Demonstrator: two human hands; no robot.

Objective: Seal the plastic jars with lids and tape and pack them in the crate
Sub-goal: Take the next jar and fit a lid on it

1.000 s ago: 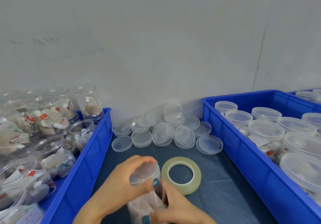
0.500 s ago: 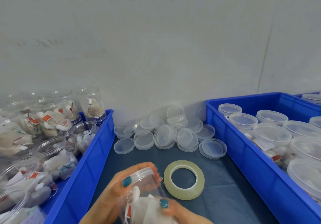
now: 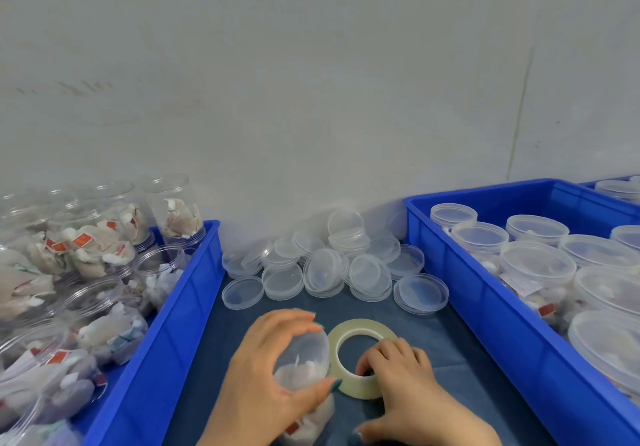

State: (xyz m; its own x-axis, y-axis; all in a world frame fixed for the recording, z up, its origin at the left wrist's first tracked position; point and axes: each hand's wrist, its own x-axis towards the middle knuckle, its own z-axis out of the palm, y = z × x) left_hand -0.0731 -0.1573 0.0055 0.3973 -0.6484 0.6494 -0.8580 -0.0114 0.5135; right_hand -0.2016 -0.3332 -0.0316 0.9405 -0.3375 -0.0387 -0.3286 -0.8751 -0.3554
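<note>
left hand (image 3: 273, 359) clamped round the lidded jar (image 3: 301, 366). the jar is tilted, long axis roughly 6 to 12, lid end up toward 1 o'clock. tape roll (image 3: 358, 326) lies flat on the bench (image 3: 460, 348), just beside the jar at its 3 o'clock. right hand (image 3: 405, 386) is the nearer one, fingers hooked over the roll's 5 o'clock rim. next is probably bringing tape to the lid seam. crate (image 3: 450, 272) is at 2 o'clock, well apart.

We look from one head camera, forward and down, close over left hand (image 3: 266, 352), right hand (image 3: 412, 393), tabletop (image 3: 460, 352).
</note>
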